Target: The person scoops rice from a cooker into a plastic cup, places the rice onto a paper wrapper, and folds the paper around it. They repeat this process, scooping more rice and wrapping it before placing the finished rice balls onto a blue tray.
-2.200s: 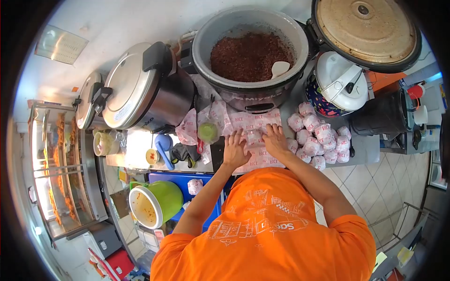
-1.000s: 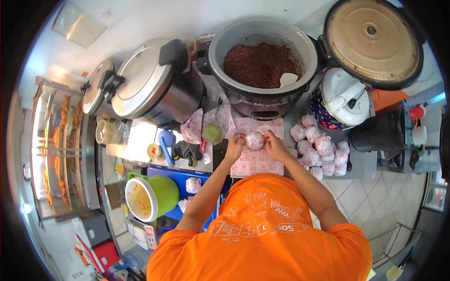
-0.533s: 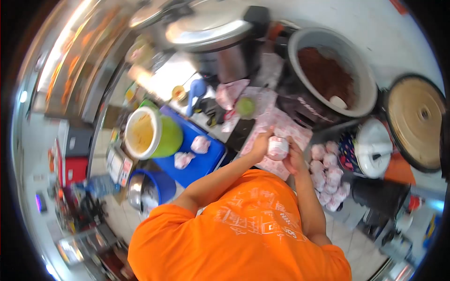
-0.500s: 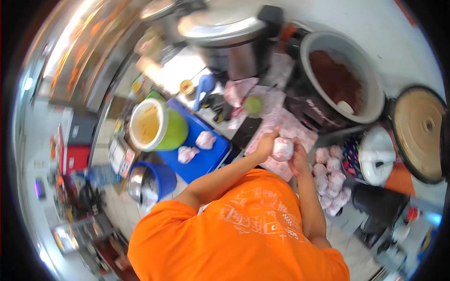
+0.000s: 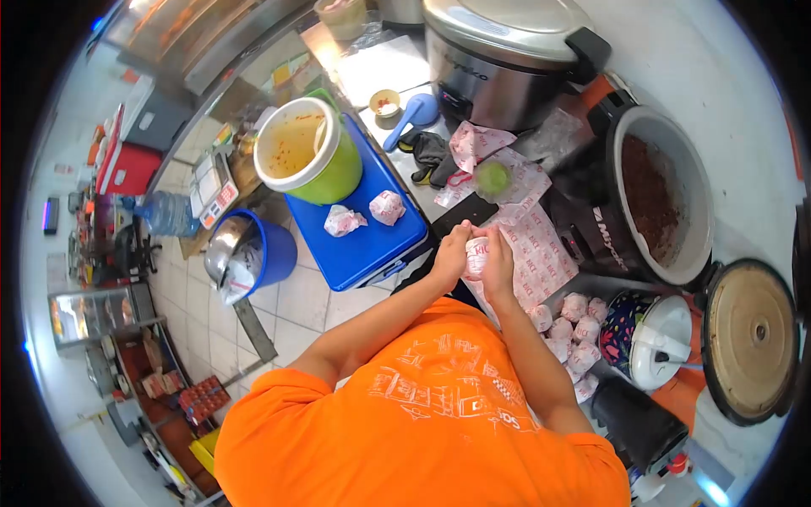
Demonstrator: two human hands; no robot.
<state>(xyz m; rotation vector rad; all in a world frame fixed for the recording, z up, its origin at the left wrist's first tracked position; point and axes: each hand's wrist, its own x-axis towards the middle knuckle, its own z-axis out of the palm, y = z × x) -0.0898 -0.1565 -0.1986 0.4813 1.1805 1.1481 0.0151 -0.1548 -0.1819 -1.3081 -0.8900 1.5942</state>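
RICE-printed paper bundle [image 5: 476, 262]: one, held between both hands, above the counter's near edge. Left hand [image 5: 450, 256]: fingers curled, pressed to bundle's left side. Right hand [image 5: 499, 266]: fingers bent, clasping its right side. Printed wrapping paper [image 5: 541, 264]: flat, just beyond. Wrapped bundles [image 5: 584, 329]: piled, far right.

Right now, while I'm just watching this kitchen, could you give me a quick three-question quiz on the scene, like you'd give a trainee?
1. How many wrapped bundles lie on the blue box: (a) one, (b) two, (c) five?
2. True or false: the cooker with brown food inside stands open.
3. What do the left hand and right hand hold between them?

Key: 1. b. 2. True. 3. A wrapped ball with red print.
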